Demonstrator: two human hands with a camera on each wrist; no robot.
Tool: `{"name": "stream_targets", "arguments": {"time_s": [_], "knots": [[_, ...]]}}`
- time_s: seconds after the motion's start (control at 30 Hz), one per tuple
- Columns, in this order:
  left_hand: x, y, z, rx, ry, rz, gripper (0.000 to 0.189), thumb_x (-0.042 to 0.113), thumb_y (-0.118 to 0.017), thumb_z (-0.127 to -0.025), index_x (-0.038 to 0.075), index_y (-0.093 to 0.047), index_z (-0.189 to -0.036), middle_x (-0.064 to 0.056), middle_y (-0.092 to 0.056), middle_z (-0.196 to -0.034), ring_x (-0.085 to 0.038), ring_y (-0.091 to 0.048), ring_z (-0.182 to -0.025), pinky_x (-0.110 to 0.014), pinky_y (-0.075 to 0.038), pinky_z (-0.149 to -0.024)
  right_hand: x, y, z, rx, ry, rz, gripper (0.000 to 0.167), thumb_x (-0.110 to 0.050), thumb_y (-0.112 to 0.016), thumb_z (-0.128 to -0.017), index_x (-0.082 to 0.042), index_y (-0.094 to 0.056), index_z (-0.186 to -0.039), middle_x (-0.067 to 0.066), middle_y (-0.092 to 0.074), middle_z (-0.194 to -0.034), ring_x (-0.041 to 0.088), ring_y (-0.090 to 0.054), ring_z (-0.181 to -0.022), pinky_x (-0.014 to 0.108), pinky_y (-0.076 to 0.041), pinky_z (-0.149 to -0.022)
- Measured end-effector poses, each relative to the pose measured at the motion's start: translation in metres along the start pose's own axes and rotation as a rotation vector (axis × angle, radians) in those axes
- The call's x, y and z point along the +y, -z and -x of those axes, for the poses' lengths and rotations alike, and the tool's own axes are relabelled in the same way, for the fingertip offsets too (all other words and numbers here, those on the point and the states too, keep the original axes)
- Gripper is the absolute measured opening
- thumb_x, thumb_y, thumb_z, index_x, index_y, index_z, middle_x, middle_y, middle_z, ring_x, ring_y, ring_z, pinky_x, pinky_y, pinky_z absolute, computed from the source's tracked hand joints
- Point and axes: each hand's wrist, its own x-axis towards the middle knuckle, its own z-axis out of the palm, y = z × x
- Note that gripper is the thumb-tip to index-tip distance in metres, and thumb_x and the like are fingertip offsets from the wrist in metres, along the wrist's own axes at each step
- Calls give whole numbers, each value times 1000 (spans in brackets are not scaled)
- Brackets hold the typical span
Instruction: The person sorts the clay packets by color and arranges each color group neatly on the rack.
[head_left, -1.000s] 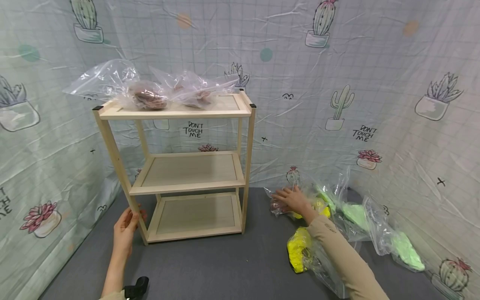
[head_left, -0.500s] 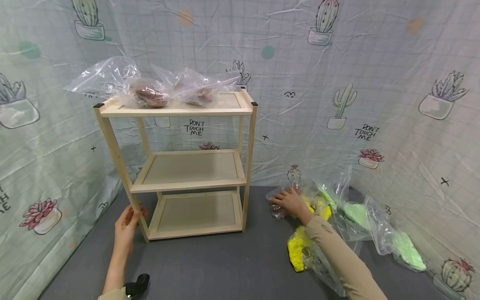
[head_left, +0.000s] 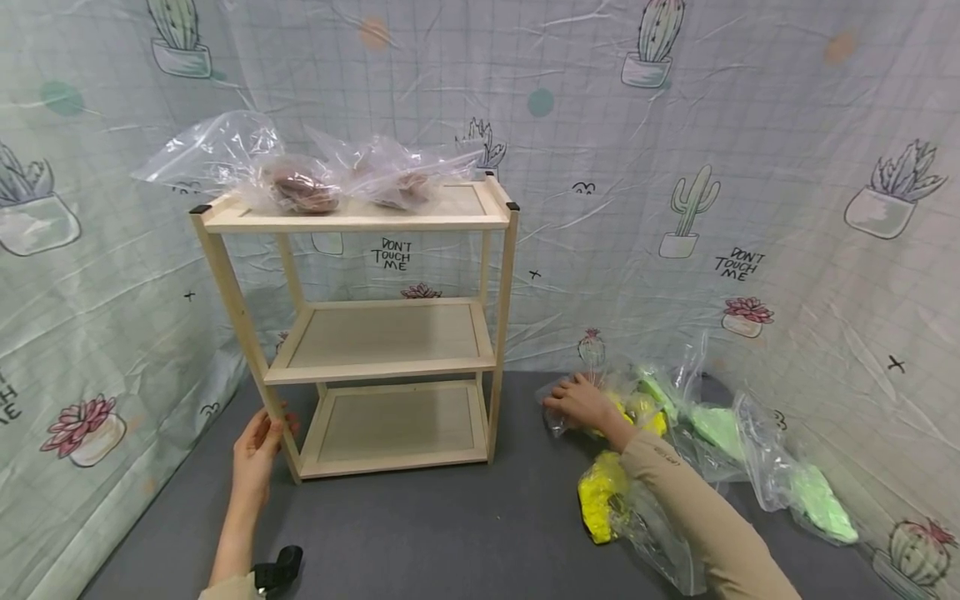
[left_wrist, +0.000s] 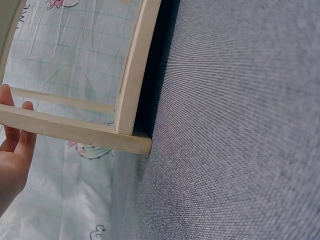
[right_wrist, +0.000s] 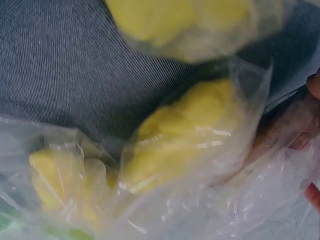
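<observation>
At the left, a wooden shelf rack (head_left: 378, 372) with three tiers stands on the dark cloth surface. My left hand (head_left: 257, 446) holds its front left post low down, fingers and thumb on either side of the wood (left_wrist: 65, 129). To the right of the rack, my right hand (head_left: 587, 406) grips a clear plastic bag (head_left: 553, 417) with something brown inside. In the right wrist view, fingers at the right edge close on this brown-filled bag (right_wrist: 280, 127). Beside it lie bags with yellow lumps (right_wrist: 185, 130), one of them (head_left: 602, 497) nearer the front under the forearm.
Two clear zip bags with brown lumps (head_left: 303, 190) lie on the rack's top tier. Bags with pale green contents (head_left: 821, 504) are spread to the right of my right arm. A cactus-print sheet (head_left: 600, 167) hangs behind and along both sides.
My right hand lay spread over the brown-filled bag and its fingers have since curled in around it. The left hand stays on the post. The head view has shifted slightly.
</observation>
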Motion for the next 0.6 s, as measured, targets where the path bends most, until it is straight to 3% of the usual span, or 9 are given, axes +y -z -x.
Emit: {"name": "stream_targets", "arguments": {"time_s": [0.33, 0.6], "knots": [[-1, 0, 1, -1, -3, 2, 29, 6, -46, -91, -3, -50, -118, 12, -66, -87, 1, -64, -77, -11, -47, -69, 2, 28, 1, -45, -10, -121, 42, -35, -70, -74, -28, -56, -113, 1, -53, -91, 17, -48, -75, 35, -33, -64], [-2, -1, 1, 0, -4, 11, 32, 8, -46, -91, -8, -47, -119, 11, -66, -90, 1, -64, -78, -10, -47, -71, -2, 50, 9, 17, 56, -38, 35, -33, -69, -75, -30, -56, -108, 3, -54, -100, 18, -48, -77, 38, -36, -67]]}}
